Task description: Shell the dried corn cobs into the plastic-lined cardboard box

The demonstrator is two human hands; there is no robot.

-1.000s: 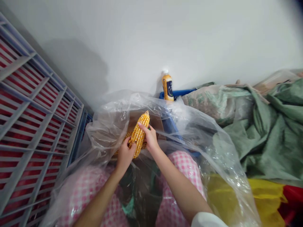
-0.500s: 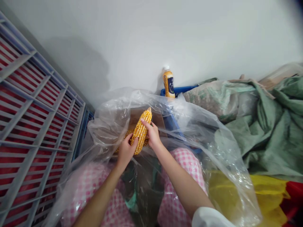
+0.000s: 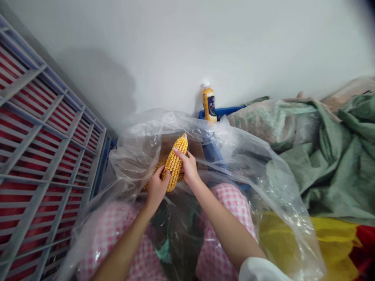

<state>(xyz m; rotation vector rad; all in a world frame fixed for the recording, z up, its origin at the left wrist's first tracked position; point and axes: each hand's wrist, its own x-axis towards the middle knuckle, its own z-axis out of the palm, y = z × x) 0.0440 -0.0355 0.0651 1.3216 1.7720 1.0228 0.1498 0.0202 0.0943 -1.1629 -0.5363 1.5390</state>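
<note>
A yellow ear of corn (image 3: pixel 175 162) is tilted with its pointed tip up and to the right, held between both my hands. My left hand (image 3: pixel 157 188) grips its lower left side, thumb on the kernels. Higher up on the right side, my right hand (image 3: pixel 189 167) is wrapped round it with the thumb across the front. Beneath the ear, loose corn kernels (image 3: pixel 159 166) show partly behind my left hand. A clear plastic bag (image 3: pixel 131 134) spreads around them and over my knees. Something dark beside my right fingers is too small to make out.
A grey-blue plastic crate (image 3: pixel 43 150) with red behind its slats stands on the left. A yellow bottle (image 3: pixel 209 104) stands by a blue bin (image 3: pixel 215 152) at the wall. Green cloth (image 3: pixel 328 164) and yellow fabric (image 3: pixel 331 238) lie on the right.
Almost nothing differs. Both hands keep the same hold on the ear of corn, and the view has shifted only slightly.
</note>
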